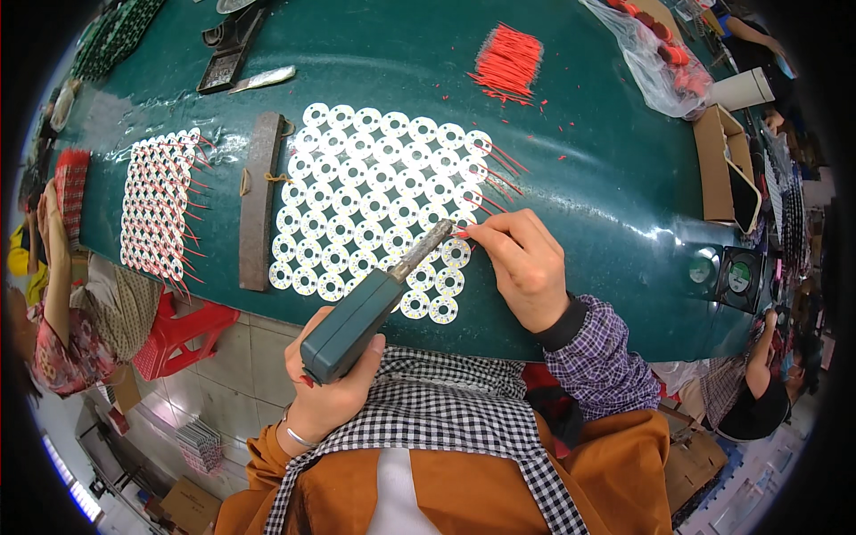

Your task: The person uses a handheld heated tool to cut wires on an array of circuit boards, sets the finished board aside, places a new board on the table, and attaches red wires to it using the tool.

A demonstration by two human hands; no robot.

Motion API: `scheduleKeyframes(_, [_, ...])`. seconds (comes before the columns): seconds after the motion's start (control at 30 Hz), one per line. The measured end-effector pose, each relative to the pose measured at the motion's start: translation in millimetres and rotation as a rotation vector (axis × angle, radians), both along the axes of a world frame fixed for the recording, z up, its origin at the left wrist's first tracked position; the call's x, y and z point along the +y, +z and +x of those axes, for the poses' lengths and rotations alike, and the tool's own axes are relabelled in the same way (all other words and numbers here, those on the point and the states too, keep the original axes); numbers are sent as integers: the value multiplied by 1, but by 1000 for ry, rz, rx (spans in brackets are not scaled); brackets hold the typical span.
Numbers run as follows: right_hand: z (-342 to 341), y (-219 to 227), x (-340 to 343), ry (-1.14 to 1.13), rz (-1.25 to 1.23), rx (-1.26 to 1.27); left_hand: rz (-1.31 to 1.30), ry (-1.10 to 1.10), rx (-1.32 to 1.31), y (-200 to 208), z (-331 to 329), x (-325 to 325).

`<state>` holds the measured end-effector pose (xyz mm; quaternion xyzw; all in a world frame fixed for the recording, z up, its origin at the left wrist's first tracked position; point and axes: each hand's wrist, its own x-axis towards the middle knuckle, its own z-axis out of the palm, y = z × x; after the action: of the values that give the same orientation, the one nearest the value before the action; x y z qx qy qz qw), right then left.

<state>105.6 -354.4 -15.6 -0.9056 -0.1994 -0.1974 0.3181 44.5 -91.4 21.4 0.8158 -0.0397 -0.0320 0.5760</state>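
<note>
Gripping the dark green soldering gun (352,325) in my closed left hand (332,390), I pinch a thin red wire (461,234) between the thumb and fingertips of my right hand (526,266), at the right edge of the LED board panel (373,213). That panel lies flat before me on the green table (624,267): joined white discs with round central holes, red leads trailing from its upper right. The gun's barrel hides some lower discs. A brown bar (259,205) separates it from a second panel (159,207). Beyond lies a red wire bundle (510,61). A clear plastic bag (637,67) holds red spools (673,55).
</note>
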Motion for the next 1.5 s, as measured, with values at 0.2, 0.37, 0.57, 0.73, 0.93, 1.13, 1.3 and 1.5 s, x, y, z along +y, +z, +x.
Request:
scheduleKeyframes(0.2, [-1, -1, 1, -9, -32, -10, -22, 5, 13, -1, 1, -2])
scheduleKeyframes(0.37, [-1, -1, 2, -13, -52, -7, -9, 2, 9, 1, 1, -2])
scheduleKeyframes(0.57, [-2, 2, 3, -24, -55, -1, 106, -10, -5, 2, -6, 4])
scheduleKeyframes(0.73, [-5, 2, 4, -27, -45, -5, 72, 61, -13, 2, -12, 8])
scheduleKeyframes(0.93, [-24, 12, 7, -46, -24, -39, 94, 7, -43, -1, -17, 14])
scheduleKeyframes(1.13, [-33, 6, 7, -107, -9, 9, 101, -57, 4, 2, -18, 14])
scheduleKeyframes(1.3, [-33, 6, 8, -117, -31, 6, 100, -54, 88, 5, -19, 10])
scheduleKeyframes(1.5, [-34, 5, 8, -115, -52, 3, 68, -58, 10, 2, -16, 8])
